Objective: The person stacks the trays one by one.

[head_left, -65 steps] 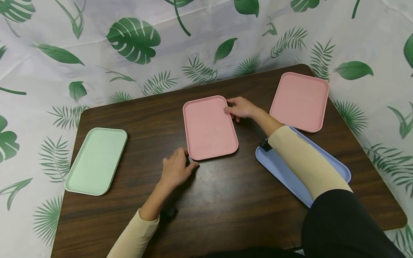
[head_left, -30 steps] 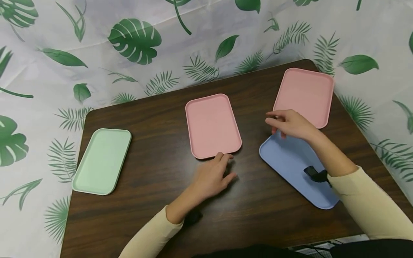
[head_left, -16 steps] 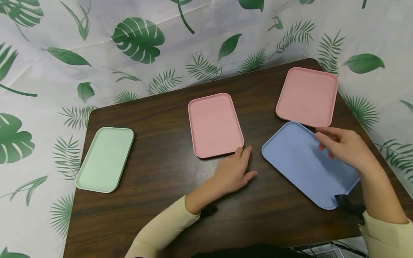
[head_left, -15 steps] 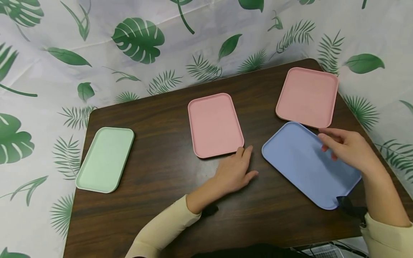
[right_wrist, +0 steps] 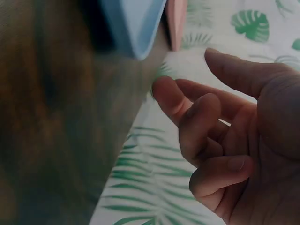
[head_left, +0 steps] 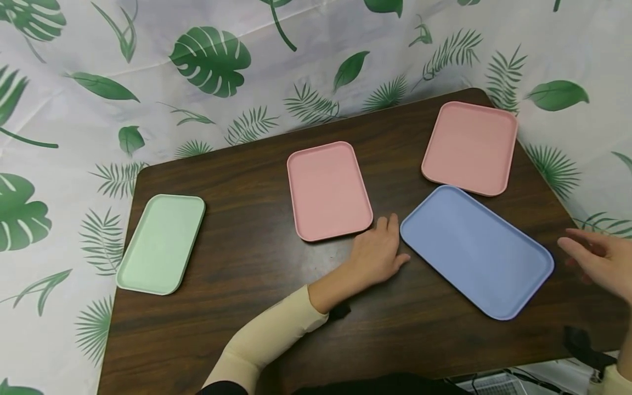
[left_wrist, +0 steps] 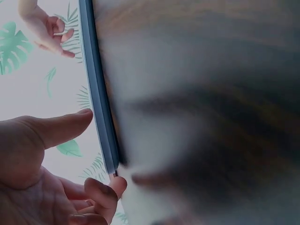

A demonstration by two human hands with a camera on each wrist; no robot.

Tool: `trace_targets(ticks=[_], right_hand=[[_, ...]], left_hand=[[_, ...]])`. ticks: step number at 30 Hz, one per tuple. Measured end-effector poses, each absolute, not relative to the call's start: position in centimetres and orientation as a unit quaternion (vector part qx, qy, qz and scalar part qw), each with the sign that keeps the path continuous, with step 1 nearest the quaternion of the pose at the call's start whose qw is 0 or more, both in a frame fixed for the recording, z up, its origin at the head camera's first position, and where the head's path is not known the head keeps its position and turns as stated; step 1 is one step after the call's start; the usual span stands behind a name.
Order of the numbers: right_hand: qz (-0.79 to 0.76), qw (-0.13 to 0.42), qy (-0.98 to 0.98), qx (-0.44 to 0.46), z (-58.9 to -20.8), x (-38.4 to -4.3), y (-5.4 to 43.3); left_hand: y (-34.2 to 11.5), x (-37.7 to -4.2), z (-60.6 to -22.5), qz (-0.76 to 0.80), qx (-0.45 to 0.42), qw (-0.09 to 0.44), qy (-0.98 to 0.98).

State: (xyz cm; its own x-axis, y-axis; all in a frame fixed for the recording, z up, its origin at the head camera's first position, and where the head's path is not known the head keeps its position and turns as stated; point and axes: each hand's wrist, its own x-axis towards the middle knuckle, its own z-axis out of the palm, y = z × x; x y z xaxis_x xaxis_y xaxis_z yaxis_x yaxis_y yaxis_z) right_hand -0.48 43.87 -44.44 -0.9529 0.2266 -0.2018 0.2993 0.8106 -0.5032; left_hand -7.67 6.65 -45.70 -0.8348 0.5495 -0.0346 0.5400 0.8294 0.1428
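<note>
Table (head_left: 237,334) in view, I see a green tray (head_left: 161,244) at left, then a pink tray (head_left: 329,191). Next, the left hand (head_left: 375,252) is loose, just beside the blue tray (head_left: 477,252); I can't tell if they touch. A second pink tray (head_left: 470,148) lies behind that. The right hand (head_left: 599,260) is loose too, holding nothing.

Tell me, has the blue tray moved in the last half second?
No: the blue tray shows no visible shift either way against the table or the far-right pink tray.
</note>
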Motion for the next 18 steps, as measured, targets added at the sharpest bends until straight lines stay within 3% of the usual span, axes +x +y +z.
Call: trace_targets(ticks=[8,18], right_hand=[[-0.266,0.128,0.944,0.147,-45.8,0.4,44.4],[-0.269,0.148,0.945,0.118,-46.8,0.0,44.6]], left_hand=[[8.1,-8.3,-45.7,0.047,0.269,0.066,0.960],[9.1,-8.5,-46.2,0.054,0.272,0.072,0.958]])
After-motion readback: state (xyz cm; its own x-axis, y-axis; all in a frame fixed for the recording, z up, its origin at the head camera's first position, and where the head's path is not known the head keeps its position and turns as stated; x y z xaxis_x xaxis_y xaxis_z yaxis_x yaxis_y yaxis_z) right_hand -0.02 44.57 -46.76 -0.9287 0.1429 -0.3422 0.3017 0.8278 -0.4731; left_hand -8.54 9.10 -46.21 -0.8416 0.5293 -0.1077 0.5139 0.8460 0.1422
